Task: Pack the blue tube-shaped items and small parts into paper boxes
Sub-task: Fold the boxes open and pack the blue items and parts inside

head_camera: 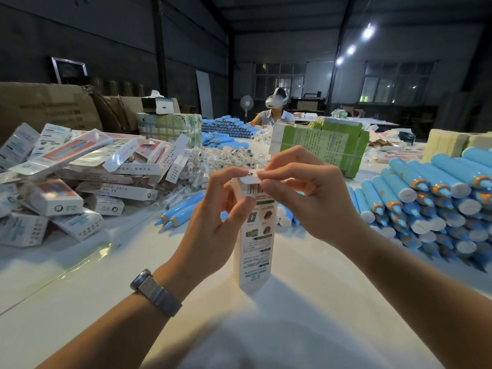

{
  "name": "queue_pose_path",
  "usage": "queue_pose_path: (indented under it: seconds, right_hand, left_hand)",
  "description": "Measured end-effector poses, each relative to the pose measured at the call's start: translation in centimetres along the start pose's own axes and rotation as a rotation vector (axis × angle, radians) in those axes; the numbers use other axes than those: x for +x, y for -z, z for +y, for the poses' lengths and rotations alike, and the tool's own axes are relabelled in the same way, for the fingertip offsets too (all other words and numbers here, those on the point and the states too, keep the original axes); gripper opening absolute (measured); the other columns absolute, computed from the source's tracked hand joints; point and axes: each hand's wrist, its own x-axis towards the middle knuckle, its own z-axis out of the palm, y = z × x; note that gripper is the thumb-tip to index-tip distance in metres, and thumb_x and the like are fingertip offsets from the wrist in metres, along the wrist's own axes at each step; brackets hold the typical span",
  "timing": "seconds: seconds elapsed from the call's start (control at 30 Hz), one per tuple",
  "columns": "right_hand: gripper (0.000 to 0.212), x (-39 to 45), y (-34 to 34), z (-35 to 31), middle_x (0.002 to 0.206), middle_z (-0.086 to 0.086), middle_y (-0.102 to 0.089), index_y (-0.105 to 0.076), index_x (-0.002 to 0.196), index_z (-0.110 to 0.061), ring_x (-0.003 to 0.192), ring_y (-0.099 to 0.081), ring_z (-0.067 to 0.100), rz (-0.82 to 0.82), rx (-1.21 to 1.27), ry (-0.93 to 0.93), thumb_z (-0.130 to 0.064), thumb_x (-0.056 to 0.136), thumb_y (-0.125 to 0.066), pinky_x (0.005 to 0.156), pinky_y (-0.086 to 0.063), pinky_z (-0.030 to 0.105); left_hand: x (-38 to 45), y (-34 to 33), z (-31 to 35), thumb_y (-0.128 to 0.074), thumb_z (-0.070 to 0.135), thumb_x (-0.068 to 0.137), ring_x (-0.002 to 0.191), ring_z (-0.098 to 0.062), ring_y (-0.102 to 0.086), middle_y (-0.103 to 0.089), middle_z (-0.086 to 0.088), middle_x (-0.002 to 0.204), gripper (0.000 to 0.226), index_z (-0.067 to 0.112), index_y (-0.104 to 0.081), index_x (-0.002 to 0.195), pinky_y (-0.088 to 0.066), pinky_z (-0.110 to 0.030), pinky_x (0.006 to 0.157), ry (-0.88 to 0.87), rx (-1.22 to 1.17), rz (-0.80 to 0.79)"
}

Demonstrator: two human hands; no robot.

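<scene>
A tall paper box (254, 235) is stood upright on the white tabletop (319, 302), dead centre. Its top flap (252, 179) is being pinched from both sides: the left hand (213, 222) has its grip curled round the upper box, the right hand (314, 198) is pinched on the flap tab. Blue tubes (436, 198) are stacked to the right, finished boxes (80, 171) heaped on the left, and small parts (229, 155) are piled behind.

At frame centre, both hands pinch the top flap of an upright paper box (255, 235) standing on the white bench (319, 302): left hand (213, 222), right hand (314, 198). Blue tubes (439, 198) pile at right.
</scene>
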Motion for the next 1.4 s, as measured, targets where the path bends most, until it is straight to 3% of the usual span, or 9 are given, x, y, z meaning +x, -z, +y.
queue_pose_path:
  seconds: [0.17,0.27,0.37,0.6,0.8,0.93,1.23,1.33,1.4]
  right_hand:
    - [0.014,0.1,0.3,-0.3,0.096,0.005,-0.061,-0.073,0.093,-0.018,0.092,-0.063,0.016,-0.007,0.064,-0.087,-0.016,0.080,-0.076,0.077,-0.057,0.052]
    - [0.012,0.3,0.1,-0.6,0.093,0.003,-0.060,-0.073,0.088,-0.017,0.090,-0.061,0.014,0.005,0.102,-0.134,-0.018,0.076,-0.076,0.074,-0.058,0.045]
    - [0.015,0.6,0.2,-0.8,0.091,0.000,-0.057,-0.072,0.089,-0.015,0.089,-0.060,0.013,-0.021,0.047,-0.162,-0.008,0.077,-0.078,0.074,-0.058,0.033]
    - [0.019,1.3,0.8,-1.9,0.080,-0.005,-0.052,-0.073,0.078,-0.015,0.077,-0.054,0.005,-0.058,0.061,-0.253,0.003,0.076,-0.078,0.074,-0.052,0.030]
    - [0.019,1.3,0.5,-2.0,0.074,-0.015,-0.051,-0.073,0.076,-0.018,0.075,-0.054,0.005,-0.035,0.030,-0.252,0.001,0.077,-0.079,0.071,-0.052,0.028]
    - [0.024,0.7,0.2,-1.7,0.082,-0.004,-0.048,-0.072,0.083,-0.018,0.080,-0.051,0.006,-0.031,0.019,-0.189,0.006,0.078,-0.075,0.066,-0.049,0.020]
    - [0.010,0.6,0.1,-1.8,0.083,0.001,-0.047,-0.072,0.076,-0.015,0.080,-0.052,0.014,0.004,0.089,-0.188,-0.004,0.075,-0.071,0.067,-0.054,0.059]
    - [0.011,0.7,0.2,-1.7,0.079,-0.005,-0.050,-0.073,0.076,-0.019,0.079,-0.053,0.013,0.020,0.109,-0.206,-0.008,0.075,-0.072,0.070,-0.056,0.056]
    - [0.011,0.9,0.3,-1.6,0.075,-0.013,-0.051,-0.073,0.076,-0.021,0.077,-0.053,0.007,0.026,0.105,-0.208,-0.011,0.075,-0.072,0.069,-0.054,0.042]
  left_hand:
    - [-0.1,0.0,0.2,-0.048,0.042,0.098,0.083,-0.035,-0.059,-0.061,0.000,0.091,0.029,0.057,-0.041,0.122,-0.052,-0.054,0.064,0.006,-0.022,-0.017]
    - [-0.1,0.1,0.2,-0.048,0.042,0.097,0.085,-0.038,-0.060,-0.061,-0.002,0.093,0.029,0.058,-0.041,0.121,-0.051,-0.063,0.067,0.019,-0.033,-0.031]
    - [0.0,0.1,0.3,-0.048,0.042,0.096,0.086,-0.034,-0.062,-0.063,0.003,0.094,0.029,0.060,-0.041,0.118,-0.053,-0.060,0.067,0.024,-0.031,-0.037]
    - [-0.1,0.0,0.7,-0.049,0.034,0.098,0.085,-0.038,-0.062,-0.063,-0.006,0.094,0.033,0.055,-0.040,0.121,-0.052,-0.059,0.072,-0.035,-0.015,-0.069]
    - [0.0,-0.1,0.8,-0.048,0.032,0.099,0.091,-0.028,-0.064,-0.063,0.006,0.100,0.031,0.049,-0.040,0.123,-0.056,-0.052,0.075,-0.033,-0.019,-0.073]
    - [-0.1,-0.1,0.9,-0.053,0.033,0.095,0.091,-0.030,-0.063,-0.063,-0.002,0.099,0.039,0.057,-0.041,0.123,-0.059,-0.047,0.071,-0.017,-0.052,-0.058]
    - [-0.1,-0.1,0.9,-0.053,0.036,0.094,0.098,-0.030,-0.063,-0.066,-0.001,0.102,0.044,0.057,-0.037,0.130,-0.055,-0.056,0.077,0.011,-0.044,-0.080]
    - [0.0,0.0,0.8,-0.054,0.036,0.094,0.095,-0.033,-0.062,-0.066,0.002,0.100,0.046,0.053,-0.036,0.133,-0.054,-0.057,0.076,0.014,-0.031,-0.079]
    - [0.0,0.1,0.7,-0.055,0.036,0.094,0.094,-0.035,-0.061,-0.066,0.002,0.100,0.049,0.050,-0.034,0.135,-0.054,-0.058,0.074,0.013,-0.017,-0.083]
